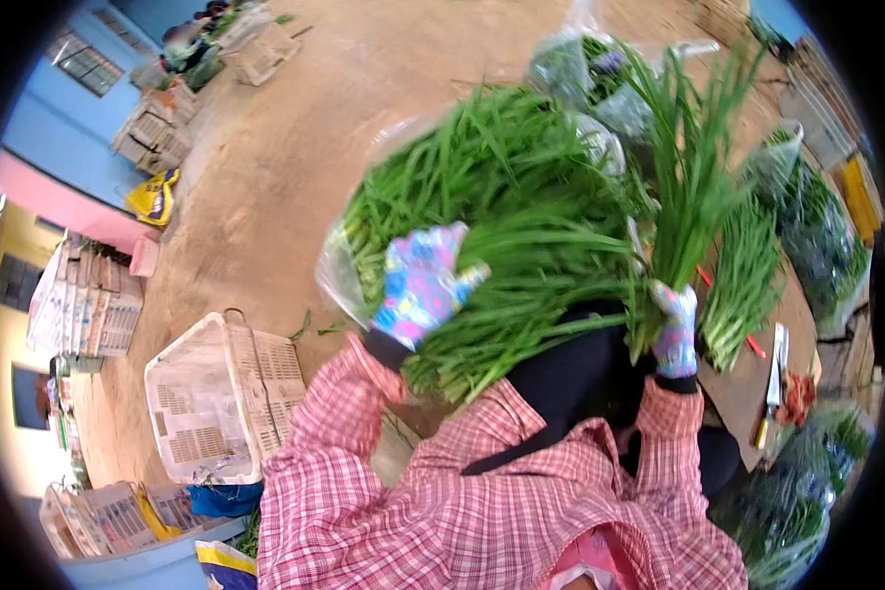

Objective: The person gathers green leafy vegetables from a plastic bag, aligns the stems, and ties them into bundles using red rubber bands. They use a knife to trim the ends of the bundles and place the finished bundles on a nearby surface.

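My left hand (pixel 422 278), in a patterned blue and pink glove, is spread over a large heap of long green leafy stalks (pixel 479 162), which look like garlic chives. Its thumb stands apart, and I see nothing gripped in it. A looser layer of the same stalks (pixel 516 295) lies beside it across my lap. My right hand (pixel 676 332), gloved alike, is closed around the lower part of an upright bunch of greens (pixel 682 184), its tips blurred. Just right of that hand, another bunch (pixel 741 287) lies on a brown board (pixel 737 398).
A knife (pixel 774 383) lies on the board near red ties (pixel 798 398) and a red stick-like item (pixel 756 346). Clear bags of greens (pixel 818 228) line the right side. A white plastic crate (pixel 225 398) stands at my left. Far off sits a person (pixel 183 51) by crates.
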Demonstrator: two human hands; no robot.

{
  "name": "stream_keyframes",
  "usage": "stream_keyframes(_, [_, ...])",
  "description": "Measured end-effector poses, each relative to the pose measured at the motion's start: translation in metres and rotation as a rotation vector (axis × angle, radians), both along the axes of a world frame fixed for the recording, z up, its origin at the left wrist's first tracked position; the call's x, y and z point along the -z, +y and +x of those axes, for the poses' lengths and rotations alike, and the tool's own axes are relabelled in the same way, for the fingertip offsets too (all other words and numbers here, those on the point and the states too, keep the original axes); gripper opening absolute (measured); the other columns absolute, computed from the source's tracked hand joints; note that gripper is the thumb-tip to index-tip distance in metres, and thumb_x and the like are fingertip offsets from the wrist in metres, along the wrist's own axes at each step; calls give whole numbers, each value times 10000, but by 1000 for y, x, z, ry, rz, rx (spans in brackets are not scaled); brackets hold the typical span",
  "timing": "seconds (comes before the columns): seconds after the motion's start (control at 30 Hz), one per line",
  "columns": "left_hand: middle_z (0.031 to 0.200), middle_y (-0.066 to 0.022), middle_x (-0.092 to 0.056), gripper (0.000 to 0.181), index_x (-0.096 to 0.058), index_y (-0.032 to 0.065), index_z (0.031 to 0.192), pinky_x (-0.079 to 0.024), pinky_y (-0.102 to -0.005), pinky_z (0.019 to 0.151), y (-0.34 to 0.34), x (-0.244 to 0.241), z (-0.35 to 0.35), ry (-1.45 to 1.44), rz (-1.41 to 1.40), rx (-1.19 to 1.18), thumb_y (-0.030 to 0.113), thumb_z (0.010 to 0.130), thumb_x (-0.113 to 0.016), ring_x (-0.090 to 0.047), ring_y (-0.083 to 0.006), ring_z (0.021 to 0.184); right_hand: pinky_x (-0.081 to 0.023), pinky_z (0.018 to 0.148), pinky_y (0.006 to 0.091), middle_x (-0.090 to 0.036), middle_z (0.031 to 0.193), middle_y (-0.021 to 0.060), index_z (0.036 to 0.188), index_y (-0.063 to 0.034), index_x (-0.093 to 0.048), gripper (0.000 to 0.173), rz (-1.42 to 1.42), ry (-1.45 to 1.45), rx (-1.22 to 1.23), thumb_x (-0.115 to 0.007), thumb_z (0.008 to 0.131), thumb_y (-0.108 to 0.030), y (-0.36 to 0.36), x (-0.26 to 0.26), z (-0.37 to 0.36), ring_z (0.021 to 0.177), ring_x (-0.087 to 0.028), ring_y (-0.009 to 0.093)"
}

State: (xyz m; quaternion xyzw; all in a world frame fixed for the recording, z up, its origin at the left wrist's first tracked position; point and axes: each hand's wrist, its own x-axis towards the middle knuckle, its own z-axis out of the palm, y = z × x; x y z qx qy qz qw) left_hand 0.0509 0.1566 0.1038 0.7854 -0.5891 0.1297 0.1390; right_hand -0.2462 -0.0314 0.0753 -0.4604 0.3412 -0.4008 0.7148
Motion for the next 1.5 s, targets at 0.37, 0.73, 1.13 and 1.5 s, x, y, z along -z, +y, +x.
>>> stream_keyframes(0.37, [1025, -194, -656, 640, -556, 62, 1266, -489, -457, 785, -42, 38, 9, 20, 268, -177, 579, 892, -503, -644, -323, 878, -505, 615, 280, -677, 822, 51, 974, 6, -677, 210, 128, 37, -126, -708, 784, -76, -69, -18, 71, 659, -623, 152])
stream_keyframes(0.73, [1095, -189, -623, 644, -578, 58, 1244, -459, -416, 895, -67, -54, 122, -48, -277, -186, 582, 871, -556, -593, -344, 1014, -494, 696, 280, -673, 896, 38, 1049, -4, -663, 278, -17, 95, -112, -671, 789, -104, -53, -11, 53, 744, -600, 121])
stream_keyframes(1.13, [1244, -126, -590, 495, -581, 98, 1253, -392, -457, 975, -86, 6, 81, 22, -35, -9, 445, 901, -566, -527, -326, 1131, -539, 581, 293, -666, 822, 61, 1050, 14, -642, 252, 69, -6, -50, -642, 821, -91, -53, -11, 45, 651, -644, 162])
stream_keyframes(1.5, [1179, -105, -615, 473, -575, 112, 1224, -370, -464, 955, -102, 36, 125, -214, -191, 8, 417, 866, -629, -538, -303, 1095, -487, 712, 252, -663, 911, 15, 1087, 26, -640, 319, -179, 58, -78, -692, 781, -46, -93, -10, 89, 750, -583, 82])
